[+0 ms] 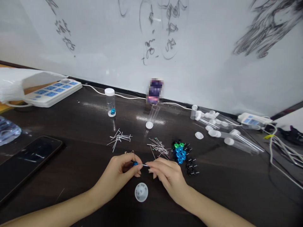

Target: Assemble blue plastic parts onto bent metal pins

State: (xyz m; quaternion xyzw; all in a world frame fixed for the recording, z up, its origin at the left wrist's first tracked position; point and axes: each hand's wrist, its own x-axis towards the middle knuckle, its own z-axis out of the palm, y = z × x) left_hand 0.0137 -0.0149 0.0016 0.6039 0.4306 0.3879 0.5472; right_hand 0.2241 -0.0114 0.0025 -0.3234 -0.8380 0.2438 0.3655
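Observation:
My left hand (124,167) pinches a small blue ring-like part (135,163) between thumb and fingertips. A thin bent wire rises just above those fingers. My right hand (167,175) is closed on the end of a thin silver rod (145,165) that reaches to the left fingertips; whether it sits inside the blue part is hidden. Just below the hands stands a small translucent cup (141,192) with tiny dark pieces in it. Beyond them lie a pile of L-shaped hex keys (119,137) and a heap of thin metal pins (159,148), some with coloured ends.
Blue and green rings (180,153) and black parts (192,165) lie right. A capped tube (110,102) and an open tube (153,115) stand behind. More tubes (220,126) lie far right. A phone (28,164) and power strip (55,92) are left; a whiteboard (106,47) backs the table.

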